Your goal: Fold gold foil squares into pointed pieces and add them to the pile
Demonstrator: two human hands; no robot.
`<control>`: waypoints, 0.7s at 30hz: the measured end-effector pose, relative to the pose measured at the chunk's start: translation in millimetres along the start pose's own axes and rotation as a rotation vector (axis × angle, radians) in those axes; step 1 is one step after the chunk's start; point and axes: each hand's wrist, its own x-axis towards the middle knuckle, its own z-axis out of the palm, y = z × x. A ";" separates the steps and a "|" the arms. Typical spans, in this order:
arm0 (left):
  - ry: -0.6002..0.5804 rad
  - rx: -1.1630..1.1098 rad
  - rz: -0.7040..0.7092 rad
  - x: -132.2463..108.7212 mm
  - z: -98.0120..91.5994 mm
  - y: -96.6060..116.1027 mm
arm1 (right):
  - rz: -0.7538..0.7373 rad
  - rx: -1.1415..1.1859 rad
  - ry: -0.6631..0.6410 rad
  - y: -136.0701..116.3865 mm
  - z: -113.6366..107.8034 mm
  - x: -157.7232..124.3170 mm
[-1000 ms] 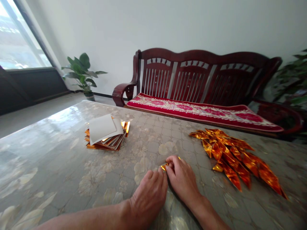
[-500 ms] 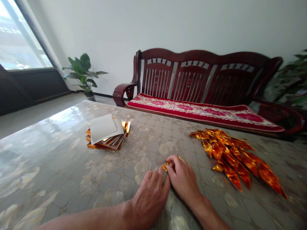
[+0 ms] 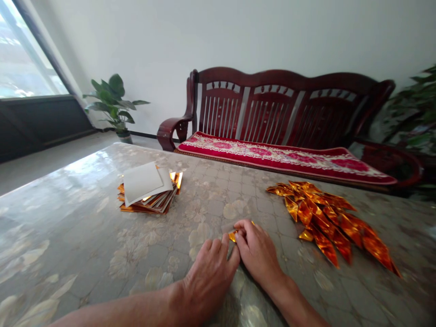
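Both my hands rest together on the table near its front middle, pressing down on a small gold foil paper [image 3: 233, 235] that shows only as a bright tip between the fingertips. My left hand [image 3: 208, 278] lies with fingers curled over the paper's left part. My right hand [image 3: 257, 254] pinches its right part with fingers closed. Most of the paper is hidden under the fingers. A stack of gold foil sheets [image 3: 150, 194] with white backs on top sits to the far left. A heap of folded gold pieces [image 3: 327, 222] lies to the right.
The table [image 3: 75, 236] has a glossy floral cover. Behind it stands a dark red wooden bench [image 3: 282, 113] with a red patterned cushion. A potted plant [image 3: 114, 102] is by the window at the back left, and more foliage at the right edge.
My hands have stayed together on the gold paper, with the left fingers shifting slightly. The view has drifted a little to the right.
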 end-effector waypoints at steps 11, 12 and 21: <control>0.002 0.129 0.028 5.7 -2.3 1.5 | 0.036 0.251 -0.100 12.8 -14.3 -2.1; -0.009 0.121 0.036 6.8 -2.5 0.9 | 0.039 0.244 -0.096 12.4 -13.9 -2.4; -0.101 0.052 0.042 13.2 -1.0 -1.1 | 0.008 0.270 -0.130 13.5 -17.7 -4.6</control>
